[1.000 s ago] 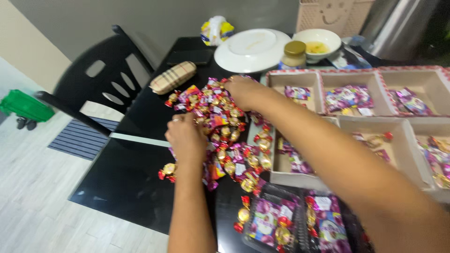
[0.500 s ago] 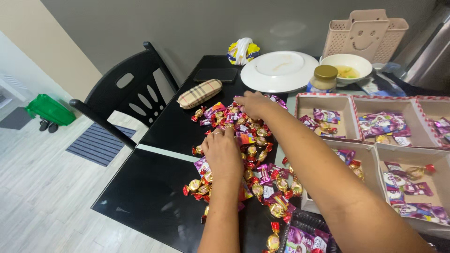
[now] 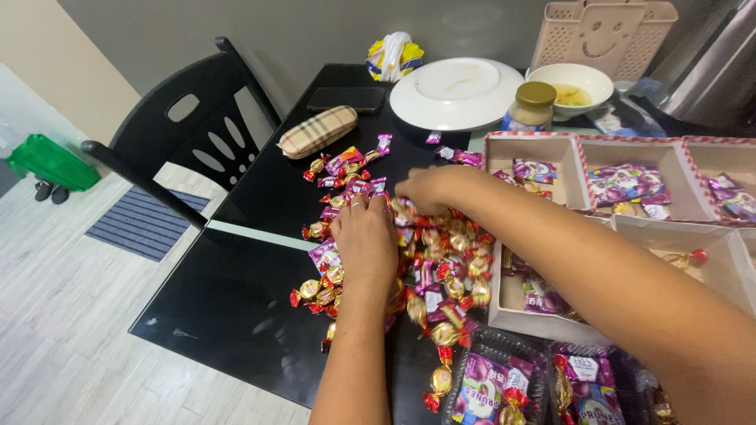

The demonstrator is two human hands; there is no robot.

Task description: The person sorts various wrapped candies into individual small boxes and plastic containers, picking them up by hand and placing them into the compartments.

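Note:
A heap of wrapped candies, gold with red ends and purple sachets, lies on the black glass table. My left hand rests palm down on the heap's left side, fingers spread, a ring on one finger. My right hand reaches across from the right and curls over the candies at the heap's top; whether it grips any is unclear. Cardboard box trays with purple sachets stand to the right. Clear plastic trays with candies sit at the near edge.
At the back are a checked pouch, a dark phone, a white plate, a gold-lidded jar, a white bowl and a pink perforated basket. A black chair stands left of the table.
My right hand has drawn back from the far side of the heap toward me, dragging candies closer. My left hand stays on the pile. The camera has tilted slightly.

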